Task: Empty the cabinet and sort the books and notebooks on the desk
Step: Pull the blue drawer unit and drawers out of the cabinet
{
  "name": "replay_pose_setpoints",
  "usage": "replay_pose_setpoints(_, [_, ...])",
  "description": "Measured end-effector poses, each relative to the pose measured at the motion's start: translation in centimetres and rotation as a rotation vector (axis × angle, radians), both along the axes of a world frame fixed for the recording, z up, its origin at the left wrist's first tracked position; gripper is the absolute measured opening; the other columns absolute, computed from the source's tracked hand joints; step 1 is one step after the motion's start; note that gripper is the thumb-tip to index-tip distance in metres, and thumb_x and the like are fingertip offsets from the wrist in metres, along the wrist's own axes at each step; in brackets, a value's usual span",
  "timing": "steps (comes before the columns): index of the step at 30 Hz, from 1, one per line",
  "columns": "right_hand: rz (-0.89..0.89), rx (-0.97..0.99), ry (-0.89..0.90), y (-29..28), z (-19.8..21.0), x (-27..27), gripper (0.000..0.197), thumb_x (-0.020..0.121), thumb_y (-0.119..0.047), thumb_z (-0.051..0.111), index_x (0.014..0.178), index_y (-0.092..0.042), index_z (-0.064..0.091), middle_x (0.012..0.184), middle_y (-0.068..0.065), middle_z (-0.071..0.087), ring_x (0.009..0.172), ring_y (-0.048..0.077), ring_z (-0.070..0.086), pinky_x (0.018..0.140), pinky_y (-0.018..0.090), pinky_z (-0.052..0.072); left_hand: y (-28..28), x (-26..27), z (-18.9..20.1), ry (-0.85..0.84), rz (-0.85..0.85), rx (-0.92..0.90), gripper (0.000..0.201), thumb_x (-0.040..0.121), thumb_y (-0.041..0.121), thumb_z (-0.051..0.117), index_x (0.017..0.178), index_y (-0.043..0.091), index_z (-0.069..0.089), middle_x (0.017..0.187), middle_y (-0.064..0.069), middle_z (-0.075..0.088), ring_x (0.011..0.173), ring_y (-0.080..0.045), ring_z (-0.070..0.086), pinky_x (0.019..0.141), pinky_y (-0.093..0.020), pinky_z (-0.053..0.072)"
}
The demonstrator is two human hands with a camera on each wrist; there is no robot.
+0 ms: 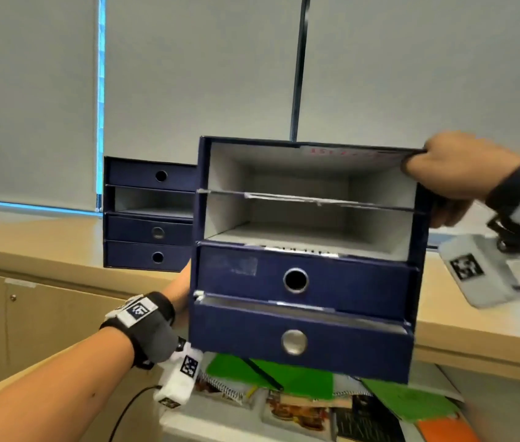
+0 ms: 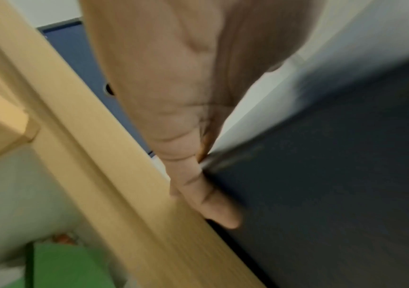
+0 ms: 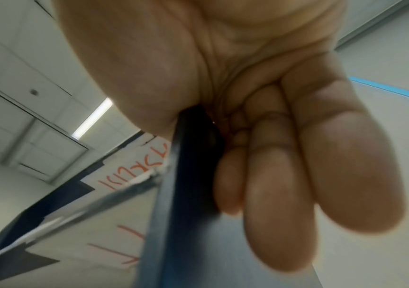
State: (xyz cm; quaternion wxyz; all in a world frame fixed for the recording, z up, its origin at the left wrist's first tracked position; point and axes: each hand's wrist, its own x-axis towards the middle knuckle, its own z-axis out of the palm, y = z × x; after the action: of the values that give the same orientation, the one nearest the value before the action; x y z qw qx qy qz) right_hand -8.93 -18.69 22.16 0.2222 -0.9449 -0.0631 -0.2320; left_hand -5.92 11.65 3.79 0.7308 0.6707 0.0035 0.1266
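Both hands have the navy cabinet [image 1: 306,256] up in the air, above the pile of books and notebooks [image 1: 287,397].

The right hand [image 1: 462,177] is at the top right corner, and the right wrist view shows its grip clamped on that edge, fingers [image 3: 321,155] curled round the panel. The left hand [image 2: 173,101] is mostly hidden behind the cabinet's left side in the head view; the left wrist view shows a finger pressed along the dark lower corner, though whether that grip curls round it is unclear. The two upper slots gape open, and the two lower drawers are pushed in. A second cabinet [image 1: 150,215] stands behind on the tan surface [image 1: 45,237]. A green notebook [image 1: 303,374] lies right beneath the lifted cabinet.
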Motion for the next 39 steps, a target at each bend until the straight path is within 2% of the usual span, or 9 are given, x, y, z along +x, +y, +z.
replay_pose_setpoints(2, [-0.034, -0.009, 0.050, 1.4, 0.4, 2.7, 0.041, 0.091, -0.011, 0.038, 0.075, 0.020, 0.060, 0.060, 0.030, 0.066, 0.053, 0.041, 0.068, 0.057, 0.052, 0.059, 0.9, 1.1, 0.7, 0.018, -0.068, -0.025, 0.069, 0.100, 0.055, 0.027, 0.069, 0.023, 0.079, 0.087, -0.009, 0.076, 0.071, -0.013, 0.073, 0.071, -0.031, 0.055])
replay_pose_setpoints(4, [-0.051, 0.001, 0.078, 2.5, 0.0, 5.5, 0.041, 0.090, -0.010, 0.038, 0.070, 0.018, 0.059, 0.059, 0.029, 0.066, 0.054, 0.042, 0.068, 0.058, 0.051, 0.060, 2.2, 1.6, 1.3, 0.040, -0.087, 0.046, 0.073, 0.088, 0.073, 0.027, 0.092, 0.023, 0.080, 0.104, -0.009, 0.075, 0.098, -0.024, 0.069, 0.091, -0.041, 0.053])
replay_pose_setpoints(9, [-0.022, 0.176, -0.030, 3.7, -2.7, 11.2, 0.044, 0.087, -0.027, 0.046, 0.073, 0.011, 0.062, 0.059, 0.025, 0.067, 0.054, 0.037, 0.068, 0.062, 0.049, 0.060, 4.9, 3.9, 1.2, -0.114, 0.032, 0.468, 0.029, 0.099, 0.045, 0.044, 0.121, 0.030, 0.057, 0.126, 0.004, 0.065, 0.112, -0.013, 0.060, 0.098, -0.040, 0.050])
replay_pose_setpoints(12, [0.086, 0.368, 0.003, 3.7, -7.5, 12.9, 0.061, 0.094, -0.057, 0.041, 0.103, 0.000, 0.060, 0.091, 0.023, 0.068, 0.071, 0.039, 0.069, 0.062, 0.047, 0.060, 7.5, 6.5, 0.8, -0.260, 0.297, 0.819, 0.045, 0.097, 0.037, 0.054, 0.139, 0.024, 0.047, 0.137, 0.000, 0.054, 0.122, -0.013, 0.052, 0.104, -0.031, 0.041])
replay_pose_setpoints(14, [0.163, 0.479, 0.075, 3.9, -10.2, 12.6, 0.072, 0.088, -0.075, 0.024, 0.126, -0.019, 0.050, 0.109, 0.014, 0.059, 0.088, 0.036, 0.064, 0.057, 0.041, 0.058, 9.4, 7.9, 1.0, -0.349, 0.438, 0.974, 0.056, 0.095, 0.037, 0.057, 0.146, 0.023, 0.039, 0.146, -0.001, 0.044, 0.135, -0.018, 0.040, 0.111, -0.036, 0.035])
replay_pose_setpoints(21, [0.247, 0.481, 0.043, 5.2, -10.3, 16.0, 0.070, 0.089, -0.070, 0.021, 0.139, -0.024, 0.038, 0.131, 0.013, 0.050, 0.102, 0.037, 0.060, 0.058, 0.046, 0.059, 14.6, 12.5, 0.6, -0.040, 0.558, 1.510, 0.074, 0.094, 0.059, 0.041, 0.155, 0.036, 0.005, 0.162, -0.001, 0.010, 0.150, -0.027, 0.003, 0.120, -0.054, 0.013])
replay_pose_setpoints(24, [0.260, 0.543, 0.110, 6.7, -10.2, 18.3, 0.066, 0.095, -0.065, 0.022, 0.146, -0.025, 0.031, 0.145, 0.012, 0.040, 0.114, 0.040, 0.054, 0.068, 0.047, 0.057, 16.7, 12.9, 0.0, -0.032, 0.655, 1.502, 0.073, 0.092, 0.060, 0.043, 0.154, 0.037, 0.011, 0.156, -0.004, 0.016, 0.148, -0.028, 0.012, 0.117, -0.057, 0.015])
replay_pose_setpoints(30, [0.224, 0.615, 0.118, 8.6, -10.2, 21.8, 0.065, 0.094, -0.068, 0.021, 0.148, -0.032, 0.026, 0.147, 0.013, 0.037, 0.119, 0.043, 0.050, 0.079, 0.060, 0.055, 18.9, 12.9, 0.3, -0.128, 0.640, 1.301, 0.060, 0.088, 0.048, 0.061, 0.138, 0.023, 0.038, 0.134, -0.005, 0.031, 0.129, -0.028, 0.040, 0.104, -0.044, 0.043])
replay_pose_setpoints(39, [0.241, 0.649, 0.159, 11.6, -10.2, 23.3, 0.062, 0.097, -0.063, 0.021, 0.151, -0.034, 0.020, 0.153, 0.012, 0.031, 0.126, 0.046, 0.046, 0.084, 0.060, 0.053, 22.2, 13.7, 1.0, -0.073, 0.661, 1.177, 0.052, 0.087, 0.052, 0.062, 0.125, 0.021, 0.045, 0.127, -0.009, 0.035, 0.109, -0.038, 0.056, 0.099, -0.046, 0.044])
